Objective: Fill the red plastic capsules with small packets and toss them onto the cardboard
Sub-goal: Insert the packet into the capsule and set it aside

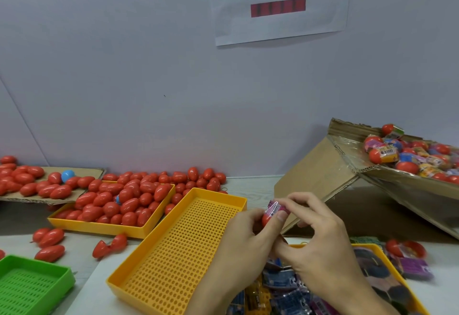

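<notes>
My left hand (244, 235) grips a red capsule (266, 218) in front of me. My right hand (315, 235) pinches a small pink packet (274, 208) at the capsule's open top. Below my hands a yellow tray (375, 247) holds several small packets (285, 287). On the right a tilted cardboard box (323, 170) carries a heap of red capsules with packets (407, 156). At the left, red capsules (119, 203) fill another yellow tray (99, 225), and more lie on a flat cardboard sheet (82, 173).
An empty perforated yellow tray (178, 247) lies in the middle, a green tray (32, 287) at the bottom left. Loose capsules and an opened capsule (109, 246) lie on the table. One blue capsule (67, 175) sits among the red ones. A wall with a paper sign (280, 4) stands behind.
</notes>
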Motion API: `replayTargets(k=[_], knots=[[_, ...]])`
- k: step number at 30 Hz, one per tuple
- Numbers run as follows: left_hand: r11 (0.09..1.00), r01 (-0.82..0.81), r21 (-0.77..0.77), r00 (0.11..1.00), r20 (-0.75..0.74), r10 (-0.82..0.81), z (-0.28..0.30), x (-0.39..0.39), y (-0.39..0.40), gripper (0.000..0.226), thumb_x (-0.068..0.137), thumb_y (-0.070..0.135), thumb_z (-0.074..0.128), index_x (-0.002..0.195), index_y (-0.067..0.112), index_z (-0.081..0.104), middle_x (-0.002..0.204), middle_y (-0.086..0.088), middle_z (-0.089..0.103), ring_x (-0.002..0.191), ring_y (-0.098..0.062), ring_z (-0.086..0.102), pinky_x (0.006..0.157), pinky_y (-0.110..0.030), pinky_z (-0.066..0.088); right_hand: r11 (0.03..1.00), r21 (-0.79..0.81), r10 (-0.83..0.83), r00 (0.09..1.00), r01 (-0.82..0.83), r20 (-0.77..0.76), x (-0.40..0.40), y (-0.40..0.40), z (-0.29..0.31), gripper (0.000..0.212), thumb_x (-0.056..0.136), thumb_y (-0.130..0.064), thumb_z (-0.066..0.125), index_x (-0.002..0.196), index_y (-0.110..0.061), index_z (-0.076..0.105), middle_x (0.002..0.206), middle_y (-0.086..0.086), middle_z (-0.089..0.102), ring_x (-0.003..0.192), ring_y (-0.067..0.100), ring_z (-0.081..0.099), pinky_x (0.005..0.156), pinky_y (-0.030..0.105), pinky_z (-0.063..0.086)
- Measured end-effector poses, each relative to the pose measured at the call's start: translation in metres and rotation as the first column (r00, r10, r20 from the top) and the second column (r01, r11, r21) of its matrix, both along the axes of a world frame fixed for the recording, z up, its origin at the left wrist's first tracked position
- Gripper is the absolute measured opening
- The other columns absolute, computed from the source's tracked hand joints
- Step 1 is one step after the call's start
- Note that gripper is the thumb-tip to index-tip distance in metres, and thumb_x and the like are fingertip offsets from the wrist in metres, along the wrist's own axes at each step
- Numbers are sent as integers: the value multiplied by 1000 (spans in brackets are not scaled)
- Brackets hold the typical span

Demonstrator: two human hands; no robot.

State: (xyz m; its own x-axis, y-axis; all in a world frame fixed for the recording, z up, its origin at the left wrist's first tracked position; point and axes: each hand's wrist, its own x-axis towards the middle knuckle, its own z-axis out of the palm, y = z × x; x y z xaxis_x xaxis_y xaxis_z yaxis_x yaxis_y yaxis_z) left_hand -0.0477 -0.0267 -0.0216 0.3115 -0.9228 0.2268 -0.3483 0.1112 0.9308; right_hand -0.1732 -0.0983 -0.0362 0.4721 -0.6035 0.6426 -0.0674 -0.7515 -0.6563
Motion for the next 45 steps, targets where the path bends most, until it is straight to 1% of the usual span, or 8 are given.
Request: replayTargets(k=[3, 8, 17, 23, 31, 36, 41, 45], knots=[[1000, -8, 5, 1000, 16, 8, -1, 1, 0, 35, 96, 42, 59, 81, 11, 68, 67, -13, 63, 57, -11, 62, 52, -24, 51, 1000, 7, -8, 1000, 8, -15, 0, -1, -2, 50, 69, -27, 85, 113, -37, 65, 111, -29, 51, 107, -3, 52, 79, 7, 46], [999, -40, 12, 992, 124, 38, -3, 2, 1, 31, 97, 39, 59, 71, 22, 60, 56, 5, 58, 52, -6, 59, 49, -18, 47, 999, -16, -46, 995, 45, -83, 1, -1, -5, 51, 71, -29, 84, 119, -27, 69, 111, -32, 48, 107, -5, 49, 83, 7, 46], [996, -52, 67, 987, 157, 41, 1, 6, 5, 52, 96, 52, 53, 80, 4, 63, 59, 0, 57, 58, -22, 62, 64, -51, 56, 999, 25, -23, 994, 26, -105, 3, -1, -8, 56, 73, -39, 78, 127, -29, 66, 113, -35, 56, 110, -11, 50, 85, 5, 43], [992, -53, 114, 982, 188, 31, -1, 7, 5, 44, 98, 51, 51, 77, 13, 61, 65, -8, 72, 59, -17, 71, 67, -45, 60, 998, -2, -61, 988, 61, -141, 4, -1, -8, 58, 70, -46, 67, 125, -28, 68, 107, -41, 51, 113, -14, 46, 83, 9, 41], [988, -152, 36, 959, 246, 138, -2, 4, 4, 44, 94, 54, 57, 67, 19, 60, 57, 0, 63, 50, -8, 58, 51, -28, 48, 996, 60, -59, 993, 66, -101, 5, 0, -8, 51, 74, -26, 84, 122, -32, 68, 104, -38, 56, 110, -12, 50, 81, 5, 45], [998, -62, -13, 995, 83, 63, 2, -1, 3, 21, 95, 44, 60, 85, 28, 69, 78, -4, 70, 70, -17, 65, 69, -43, 54, 989, 132, 84, 993, -74, -78, 2, 2, -2, 50, 73, -23, 86, 105, -53, 61, 114, -27, 55, 102, 2, 57, 78, 22, 52], [999, -47, 11, 997, 66, 46, 2, 0, 3, 31, 100, 40, 53, 83, 18, 65, 75, -22, 62, 63, -20, 55, 61, -51, 49, 994, 101, 53, 997, -47, -55, 3, 2, -3, 47, 73, -26, 83, 109, -50, 63, 111, -24, 56, 100, 6, 56, 75, 23, 50], [999, -11, 35, 998, 65, 9, 1, 2, 2, 24, 100, 40, 53, 85, 24, 64, 63, -7, 65, 56, -17, 66, 52, -31, 52, 999, 50, 22, 998, -19, -67, 4, 1, -3, 54, 77, -24, 81, 108, -57, 52, 112, -31, 50, 101, 3, 53, 79, 21, 48]])
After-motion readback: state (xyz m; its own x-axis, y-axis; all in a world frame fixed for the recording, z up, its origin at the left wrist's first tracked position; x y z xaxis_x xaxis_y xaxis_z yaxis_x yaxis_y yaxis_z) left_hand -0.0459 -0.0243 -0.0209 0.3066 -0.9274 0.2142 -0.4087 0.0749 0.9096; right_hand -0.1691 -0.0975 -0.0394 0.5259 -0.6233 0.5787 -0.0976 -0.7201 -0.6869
